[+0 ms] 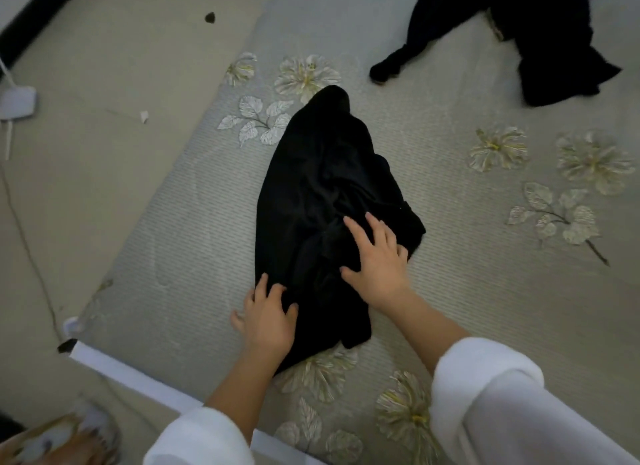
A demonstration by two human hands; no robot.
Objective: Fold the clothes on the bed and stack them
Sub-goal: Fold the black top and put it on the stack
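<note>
The right hand (377, 260) presses flat, fingers spread, on a bunched black garment (311, 187) at frame centre, lying on the floral bedspread (467, 291); the left hand (268, 319) sets bent fingertips on its lower-left edge, grip unclear. A second black garment (547, 41) sprawls upper right, cut off by the frame edge, its folds indistinct.

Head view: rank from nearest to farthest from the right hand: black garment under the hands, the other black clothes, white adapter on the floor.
1. black garment: bed centre, directly under the right hand, touching.
2. other black clothes: far end of the bed, to the right.
3. white adapter: off the bed, on the floor, far left.
</note>
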